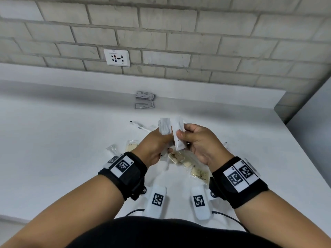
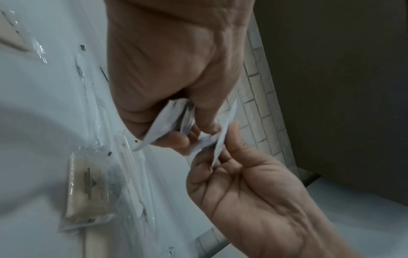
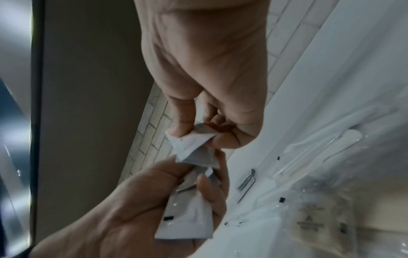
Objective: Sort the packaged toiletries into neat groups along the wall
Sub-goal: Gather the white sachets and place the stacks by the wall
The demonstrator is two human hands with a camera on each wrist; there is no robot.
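Fingers (image 1: 180, 135) of the right hand (image 1: 200, 145) are pinching a white sachet (image 1: 178, 135) between thumb and forefinger, its long axis running nearly upright, top end tilting toward the wall (image 1: 161, 33). The left hand (image 1: 154, 147) is curling its fingers (image 3: 207, 188) round a small bundle of sachets (image 1: 165, 127), which is also standing on end, the tops fanning out above the knuckles. Both hands are hovering above the counter (image 1: 53, 140), close together, the two lots of sachets touching or nearly so. Near the wall two flat grey packets (image 1: 145, 100) are lying one behind the other, long sides parallel to the wall, with open counter stretching left and right of them. Under the hands, beige packets (image 1: 199, 173) in clear wrap and thin white wrapped sticks (image 1: 138, 125) are lying scattered at mixed angles; the hands are hiding part of this heap. Print on the sachets is too blurred to read. The counter's right edge is running diagonally close to the right wrist.
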